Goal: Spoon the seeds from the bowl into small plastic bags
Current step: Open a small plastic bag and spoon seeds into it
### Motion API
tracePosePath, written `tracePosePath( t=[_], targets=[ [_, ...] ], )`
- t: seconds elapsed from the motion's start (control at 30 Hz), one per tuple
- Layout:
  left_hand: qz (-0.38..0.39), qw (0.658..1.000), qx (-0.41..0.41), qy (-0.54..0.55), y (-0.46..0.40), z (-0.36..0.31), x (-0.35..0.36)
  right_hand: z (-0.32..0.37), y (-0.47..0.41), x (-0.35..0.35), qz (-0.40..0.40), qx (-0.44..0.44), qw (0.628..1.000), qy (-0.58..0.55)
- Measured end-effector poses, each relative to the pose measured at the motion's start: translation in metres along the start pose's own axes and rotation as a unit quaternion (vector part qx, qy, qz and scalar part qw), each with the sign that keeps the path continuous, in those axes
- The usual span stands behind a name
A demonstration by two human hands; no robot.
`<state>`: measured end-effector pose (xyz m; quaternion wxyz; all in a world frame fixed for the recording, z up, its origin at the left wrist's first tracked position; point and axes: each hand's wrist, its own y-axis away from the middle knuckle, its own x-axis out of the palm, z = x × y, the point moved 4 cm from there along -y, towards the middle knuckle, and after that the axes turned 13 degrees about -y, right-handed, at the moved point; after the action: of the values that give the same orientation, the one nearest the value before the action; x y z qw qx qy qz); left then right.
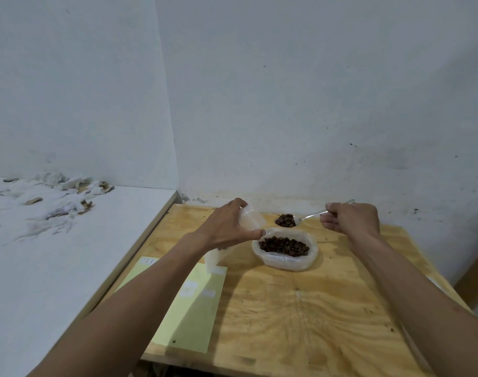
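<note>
Seeds, dark brown and bean-like (284, 246), lie heaped in a shallow translucent white plastic bowl (311, 261) just right of the frame's centre, on a pale plywood table (300, 308). A second small heap of seeds rides on the silver metal spoon (310, 215), whose loaded tip sits in the picture just above the bowl's far rim.

The right hand (351, 223), at centre right, is curled round the spoon's handle, the handle's end poking out behind the knuckles. The left hand (227, 227), at centre left, grasps a small clear plastic bag (250, 220) near its mouth, thumb towards the bowl and fingers over the far side; the rest of the bag hangs down towards the table below the hand. Whether the mouth is fully spread is hard to tell through the film.

The step in hand looks like the carry: a spoonful lifted and on its way to the bag. Next, the spoon has to travel left while kept level, and the bag's opening must be held wide and tipped towards it, or seeds will scatter.

A pale yellow-green paper sheet (194, 308) lies under the left forearm, and crumpled white scraps (61, 197) litter the white surface at the left edge.
</note>
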<state>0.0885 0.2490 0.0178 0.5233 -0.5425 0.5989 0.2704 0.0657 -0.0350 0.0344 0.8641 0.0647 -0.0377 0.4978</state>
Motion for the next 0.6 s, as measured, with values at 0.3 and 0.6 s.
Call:
tracePosePath(
  t=[0.3,0.6],
  targets=[
    [0.003,1.000,0.005,-0.002,0.000,-0.014,0.000,0.031,0.029,0.046,0.086,-0.075,0.993,0.021],
    [0.016,1.000,-0.009,0.001,0.003,-0.005,-0.002,0.053,0.048,0.043,0.104,-0.264,0.953,0.112]
  ],
)
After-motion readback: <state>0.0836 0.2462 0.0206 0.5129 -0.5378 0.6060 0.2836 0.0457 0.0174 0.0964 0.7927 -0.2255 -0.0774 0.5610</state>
